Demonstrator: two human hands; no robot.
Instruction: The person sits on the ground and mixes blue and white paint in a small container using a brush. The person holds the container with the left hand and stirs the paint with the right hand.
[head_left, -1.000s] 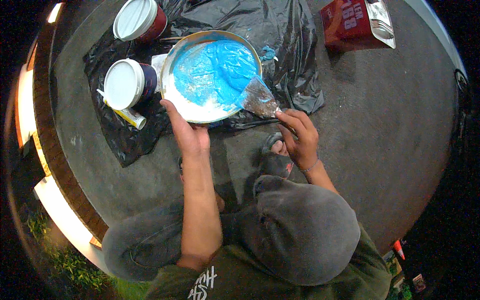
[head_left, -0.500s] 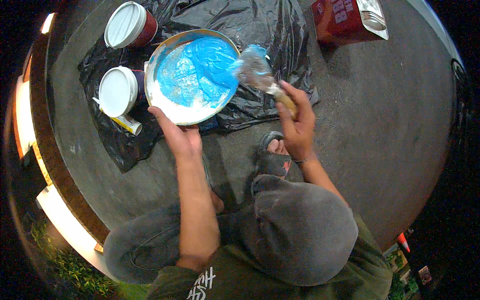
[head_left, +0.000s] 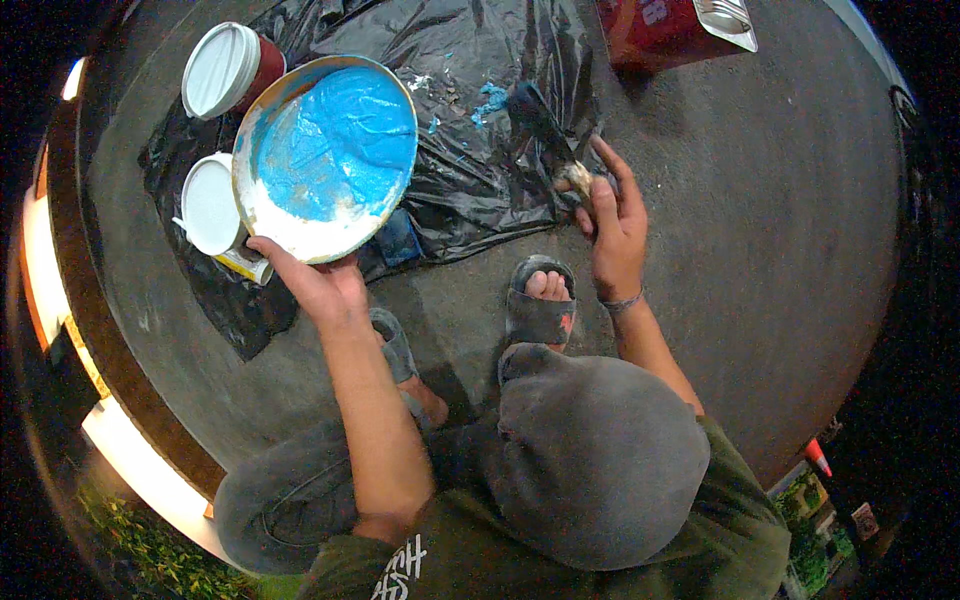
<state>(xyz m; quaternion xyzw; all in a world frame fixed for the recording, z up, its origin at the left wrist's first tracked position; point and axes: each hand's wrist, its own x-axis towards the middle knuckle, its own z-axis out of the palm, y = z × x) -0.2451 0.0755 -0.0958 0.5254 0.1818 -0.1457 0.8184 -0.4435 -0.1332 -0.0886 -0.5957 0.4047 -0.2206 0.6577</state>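
Mixing step: left hand (head_left: 318, 285) grips the tilted bowl (head_left: 325, 160) of blue paste; right hand (head_left: 612, 225), right of bowl, grips the brush (head_left: 548, 135). Next: reload brush.

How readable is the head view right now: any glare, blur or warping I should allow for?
Head view: strong fisheye, dark rim, floor edge bent; warm glare strip at far left blows out; blue paint bowl in the left hand is sharp; brush in the right hand is dim against black plastic sheet.
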